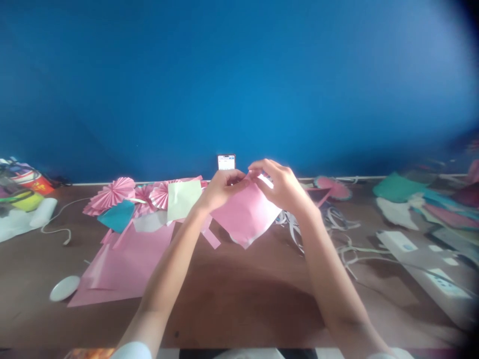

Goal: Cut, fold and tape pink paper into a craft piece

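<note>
A square of pink paper [245, 214] hangs cornerwise above the table, one corner up between my hands. My left hand [224, 188] pinches it near the top corner, thumb and fingers pressed together. At the same corner my right hand [276, 182] has its bent fingers closed on the paper's edge. Whether the corner is folded is hidden behind the fingers. Left of my hands lie pink pleated paper fans [116, 192], a pale green paper square [184, 199] and a teal paper piece [117, 216].
A phone [226, 162] stands against the blue wall. Large pink sheets [127, 264] and a white disc [65, 288] lie at left. Paper strips [295, 232] curl beneath my right wrist. A power strip [445, 283], cables and a green paper piece [398, 187] occupy the right.
</note>
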Demonstrator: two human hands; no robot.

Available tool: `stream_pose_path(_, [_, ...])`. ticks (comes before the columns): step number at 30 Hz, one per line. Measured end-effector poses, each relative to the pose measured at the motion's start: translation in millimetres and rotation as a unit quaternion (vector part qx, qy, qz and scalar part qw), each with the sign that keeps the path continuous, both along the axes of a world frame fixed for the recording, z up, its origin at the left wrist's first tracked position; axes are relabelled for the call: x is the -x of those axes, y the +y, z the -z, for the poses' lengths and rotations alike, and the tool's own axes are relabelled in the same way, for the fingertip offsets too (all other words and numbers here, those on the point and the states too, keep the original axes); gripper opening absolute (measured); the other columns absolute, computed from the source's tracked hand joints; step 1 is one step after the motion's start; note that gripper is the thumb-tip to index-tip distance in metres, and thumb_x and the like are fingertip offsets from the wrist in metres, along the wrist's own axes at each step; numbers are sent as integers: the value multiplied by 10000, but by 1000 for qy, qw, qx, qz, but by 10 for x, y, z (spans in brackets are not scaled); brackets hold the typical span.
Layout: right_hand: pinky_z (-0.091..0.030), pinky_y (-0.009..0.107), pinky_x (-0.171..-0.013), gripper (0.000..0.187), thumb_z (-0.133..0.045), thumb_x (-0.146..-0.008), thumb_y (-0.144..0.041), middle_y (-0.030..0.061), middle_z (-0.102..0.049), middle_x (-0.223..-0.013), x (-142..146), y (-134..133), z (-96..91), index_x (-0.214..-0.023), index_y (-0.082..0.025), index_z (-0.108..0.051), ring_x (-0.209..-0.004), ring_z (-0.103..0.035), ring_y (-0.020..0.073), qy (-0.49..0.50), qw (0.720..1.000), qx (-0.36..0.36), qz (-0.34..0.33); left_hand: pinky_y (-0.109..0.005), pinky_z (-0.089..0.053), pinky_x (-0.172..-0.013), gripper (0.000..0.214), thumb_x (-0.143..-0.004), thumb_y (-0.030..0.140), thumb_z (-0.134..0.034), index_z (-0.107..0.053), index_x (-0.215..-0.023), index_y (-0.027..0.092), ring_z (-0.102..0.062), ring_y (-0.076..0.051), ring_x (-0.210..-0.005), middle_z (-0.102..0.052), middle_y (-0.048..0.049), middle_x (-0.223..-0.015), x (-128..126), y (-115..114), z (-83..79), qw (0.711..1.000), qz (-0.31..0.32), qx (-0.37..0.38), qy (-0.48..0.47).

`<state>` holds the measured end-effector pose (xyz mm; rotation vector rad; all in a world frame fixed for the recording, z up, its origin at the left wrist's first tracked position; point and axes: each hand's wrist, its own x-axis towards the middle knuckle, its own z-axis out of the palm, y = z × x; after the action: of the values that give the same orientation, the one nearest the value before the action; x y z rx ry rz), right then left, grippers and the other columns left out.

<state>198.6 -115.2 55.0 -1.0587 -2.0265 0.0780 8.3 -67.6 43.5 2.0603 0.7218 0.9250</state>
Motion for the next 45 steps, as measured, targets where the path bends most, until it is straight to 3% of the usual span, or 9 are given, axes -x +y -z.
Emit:
stream_pose_path(11, [-456, 302, -750, 358, -479, -883, -94, 50, -686, -1000, 5, 44, 91, -1209, -226, -544, -915, -625, 187, -52, 999, -11, 1, -256, -342, -578, 287, -910, 414, -563, -699, -870, 164, -556, -130, -702, -678, -40, -816, 14, 1, -10, 999, -6, -25, 46])
stream_pose_path(25, [-432, 307, -734, 242, -423, -927, -119, 88, -646, -984, 65, 69, 138, -1138, -176, -526, -874, -586, 191, -96, 995, -23, 0, -260, -379, -626, 266, -928, 370, -527, -681, -867, 161, -578, -143, -750, -681, -40, -829, 28, 47, 13, 995, 3, -56, 78])
stream_pose_path(36, [-451, 309, -754, 293, -444, -930, -158, 65, -638, -962, 75, 78, 154, -1216, -197, -494, -867, -585, 182, -47, 999, -9, -12, -281, -407, -670, 285, -920, 409, -540, -681, -920, 162, -579, -157, -763, -679, -53, -854, 79, 35, -46, 995, 7, -54, 89])
stream_pose_path(39, [-457, 348, -811, 324, -484, -908, -189, 102, -632, -1040, 63, 146, 198, -1232, -181, -499, -958, -582, 215, -16, 999, -21, 20, -291, -428, -708, 307, -923, 433, -530, -680, -952, 167, -601, -176, -830, -691, -66, -926, 120, 75, -34, 994, 10, -45, 101])
stream_pose_path(42, [-476, 350, -795, 387, -552, -888, -289, 136, -628, -1119, 16, 237, 256, -1249, -158, -505, -999, -587, 233, 60, 996, 50, 44, -299, -444, -730, 340, -919, 460, -529, -680, -1008, 169, -621, -194, -880, -699, -78, -998, 173, 127, -14, 992, 12, -28, 120])
stream_pose_path(45, [-461, 288, -633, 300, -587, -863, -354, 84, -692, -914, -37, 293, 299, -1087, -156, -600, -781, -620, 191, 111, 972, 209, 10, -308, -459, -751, 366, -910, 481, -539, -670, -1041, 166, -630, -211, -917, -699, -87, -1042, 211, 179, 12, 990, 9, -14, 139])
